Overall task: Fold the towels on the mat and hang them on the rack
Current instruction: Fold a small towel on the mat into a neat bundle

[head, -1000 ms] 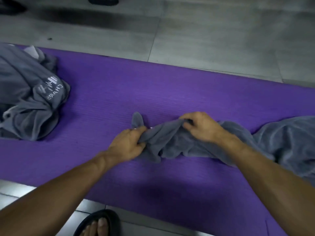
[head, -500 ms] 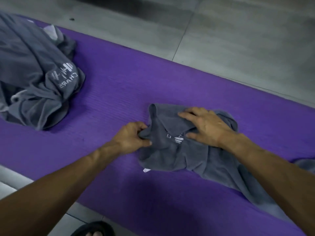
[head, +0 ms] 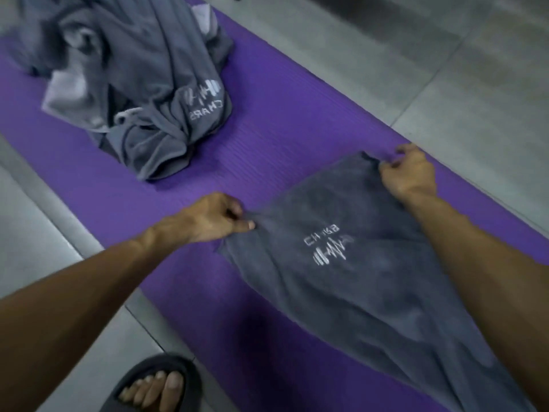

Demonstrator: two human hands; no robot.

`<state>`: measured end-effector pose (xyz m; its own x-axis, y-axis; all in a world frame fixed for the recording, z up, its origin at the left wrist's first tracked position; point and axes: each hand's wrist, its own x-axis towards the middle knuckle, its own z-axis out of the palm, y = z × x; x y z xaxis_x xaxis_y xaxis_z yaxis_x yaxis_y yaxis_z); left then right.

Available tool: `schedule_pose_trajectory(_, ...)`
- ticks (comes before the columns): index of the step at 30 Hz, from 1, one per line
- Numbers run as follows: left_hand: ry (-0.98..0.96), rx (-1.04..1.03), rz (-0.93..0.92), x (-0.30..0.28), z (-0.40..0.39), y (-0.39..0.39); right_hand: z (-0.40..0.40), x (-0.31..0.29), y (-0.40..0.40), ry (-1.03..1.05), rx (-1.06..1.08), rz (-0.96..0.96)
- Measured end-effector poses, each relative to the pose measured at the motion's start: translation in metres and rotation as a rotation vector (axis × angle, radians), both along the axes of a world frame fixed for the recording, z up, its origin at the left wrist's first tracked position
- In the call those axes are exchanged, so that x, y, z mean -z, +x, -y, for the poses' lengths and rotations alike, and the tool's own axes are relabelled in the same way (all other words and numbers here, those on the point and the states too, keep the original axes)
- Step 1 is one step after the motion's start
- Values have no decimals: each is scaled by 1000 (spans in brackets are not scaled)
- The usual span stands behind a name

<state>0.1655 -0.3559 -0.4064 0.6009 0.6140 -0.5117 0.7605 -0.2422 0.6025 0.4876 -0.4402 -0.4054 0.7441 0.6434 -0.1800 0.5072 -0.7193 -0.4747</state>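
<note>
Grey towel [head: 350, 263] is lying spread on the purple mat [head: 282, 138], stretched between both grips: the left hand [head: 214, 218] is pinching its near-left corner, the right hand [head: 410, 173] is pinching the far corner, fingers curled. Another crumpled grey towel [head: 148, 84] is sitting apart on the mat's far-left end.

Dim, flat indoor light; soft motion blur throughout, wide-angle bending at edges.
</note>
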Motion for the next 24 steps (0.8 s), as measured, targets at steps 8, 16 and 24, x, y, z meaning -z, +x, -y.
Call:
schedule_pose_trajectory(8,-17,-356,229,26,35,-18,-43,10,-65,-429,-922,491)
schedule_pose_trajectory(16,274,-517,-11,17,6,-70,-123,4,-114,-143,-807,556)
schedule_pose_trajectory(24,602,120,-64,24,5,-20,-104,15,-108,39,-395,219)
